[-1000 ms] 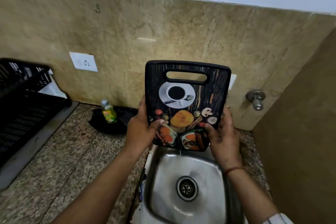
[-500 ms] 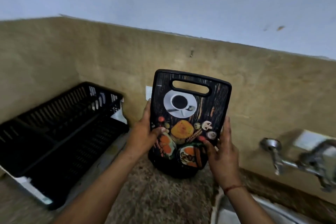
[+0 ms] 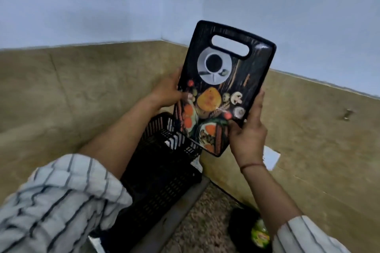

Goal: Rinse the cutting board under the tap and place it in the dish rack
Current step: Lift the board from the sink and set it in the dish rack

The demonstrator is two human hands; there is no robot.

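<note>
Shifted leftward since the earlier frame — cutting board (image 3: 224, 88), upright, centre frame, now above the black dish rack (image 3: 164, 162); left hand (image 3: 167, 91) and right hand (image 3: 249, 129) clasp its side edges.

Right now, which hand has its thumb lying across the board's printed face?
The left hand: its thumb crosses the cutting board, while the right hand grips only the edge.

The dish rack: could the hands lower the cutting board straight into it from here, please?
Probably yes. Both the left hand and right hand grip the cutting board upright, its lower corner already over the dish rack, with nothing visible between them.
</note>
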